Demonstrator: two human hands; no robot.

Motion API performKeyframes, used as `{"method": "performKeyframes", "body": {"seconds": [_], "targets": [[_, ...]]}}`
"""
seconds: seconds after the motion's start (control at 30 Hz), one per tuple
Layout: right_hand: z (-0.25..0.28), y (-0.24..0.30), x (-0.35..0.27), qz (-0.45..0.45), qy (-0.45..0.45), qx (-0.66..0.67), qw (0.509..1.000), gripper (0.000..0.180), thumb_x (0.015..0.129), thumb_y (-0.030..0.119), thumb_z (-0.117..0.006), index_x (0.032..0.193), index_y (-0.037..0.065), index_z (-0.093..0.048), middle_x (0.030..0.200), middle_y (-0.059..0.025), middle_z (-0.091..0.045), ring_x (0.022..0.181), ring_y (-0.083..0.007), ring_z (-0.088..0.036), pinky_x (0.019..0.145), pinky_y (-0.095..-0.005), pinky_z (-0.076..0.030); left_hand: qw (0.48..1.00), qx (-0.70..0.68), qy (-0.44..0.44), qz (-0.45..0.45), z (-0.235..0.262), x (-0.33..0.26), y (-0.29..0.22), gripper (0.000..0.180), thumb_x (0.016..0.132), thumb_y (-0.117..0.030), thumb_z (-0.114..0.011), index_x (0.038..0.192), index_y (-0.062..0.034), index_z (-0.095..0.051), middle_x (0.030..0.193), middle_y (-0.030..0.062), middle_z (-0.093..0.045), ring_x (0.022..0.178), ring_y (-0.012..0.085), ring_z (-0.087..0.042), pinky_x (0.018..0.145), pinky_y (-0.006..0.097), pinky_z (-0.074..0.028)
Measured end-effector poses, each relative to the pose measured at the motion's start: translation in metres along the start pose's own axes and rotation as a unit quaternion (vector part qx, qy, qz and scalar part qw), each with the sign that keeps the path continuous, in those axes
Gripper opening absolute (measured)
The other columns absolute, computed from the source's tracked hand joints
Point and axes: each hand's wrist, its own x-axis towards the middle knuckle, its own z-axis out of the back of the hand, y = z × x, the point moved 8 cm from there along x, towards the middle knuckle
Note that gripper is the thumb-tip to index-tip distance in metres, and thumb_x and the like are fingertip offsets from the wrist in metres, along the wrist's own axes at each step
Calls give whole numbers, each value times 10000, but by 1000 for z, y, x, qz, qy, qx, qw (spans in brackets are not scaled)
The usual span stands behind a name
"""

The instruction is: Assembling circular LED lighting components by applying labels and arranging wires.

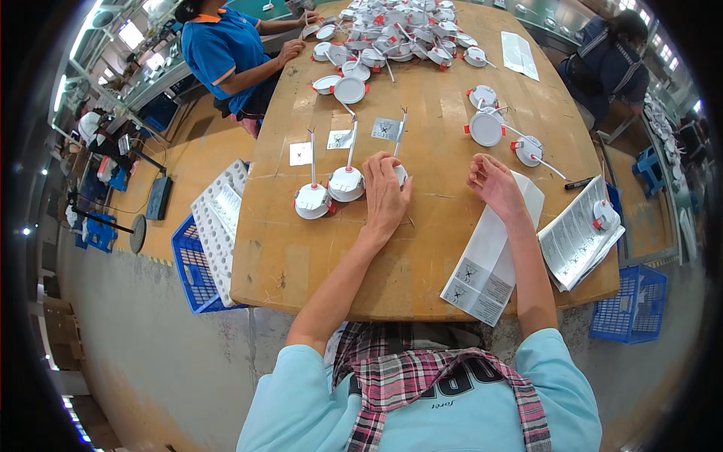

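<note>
My left hand (385, 197) is wrapped over a small round white downlight (402, 175), whose white cable points away from me. Just left of it stand two more white downlights, one (346, 184) beside the hand and another (312, 201) further left, both with red clips and cables pointing away. Three small square labels, one white (300, 154), one pale (340, 140) and one silver (387, 129), lie by the cables. My right hand (497, 184) hovers with curled fingers pinched together; anything between them is too small to make out. Beneath that forearm lies a label sheet (482, 256).
A heap of downlights (399, 34) covers the table's far end, where a person in blue (226, 56) works. Several downlights (486, 129) sit at right. Nearer are a black pen (578, 183) and a stack of printed sheets (576, 241). Blue crates (629, 305) flank the table.
</note>
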Motion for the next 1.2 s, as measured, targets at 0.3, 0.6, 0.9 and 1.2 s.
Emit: {"method": "performKeyframes", "body": {"seconds": [0.3,0.6,0.9,1.2], "targets": [[-2,0,0,-3,-3,-4,1000,210,910,199,-580,1050,44,-603,868,-15,-587,818,-122,-554,800,-278,-465,1000,17,-5,-3,1,0,1,357,703,-36,-712,999,-4,-516,1108,154,-446,1040,334,-425,899,406,-376],[-4,3,-1,-2,-4,-23,1000,195,911,202,-581,1025,47,-611,857,-10,-591,793,-107,-554,790,-271,-462,1000,12,-9,16,0,1,2,357,702,-36,-723,999,-6,-526,1101,146,-452,1042,329,-424,896,406,-377],[-38,1,36,-45,-90,-358,928,255,903,210,-593,997,-19,-655,835,-3,-606,746,-65,-551,685,-213,-463,999,-44,31,-1,-1,-1,-3,403,682,-56,-758,1011,-10,-530,1098,140,-461,1036,325,-428,894,411,-374],[-62,-25,76,-90,-104,-357,924,243,882,232,-625,953,4,-671,808,-5,-623,704,-50,-542,691,-232,-471,997,-63,51,-9,-7,-2,-4,425,668,-73,-768,1019,-12,-536,1100,143,-463,1046,328,-430,898,422,-370]]}}
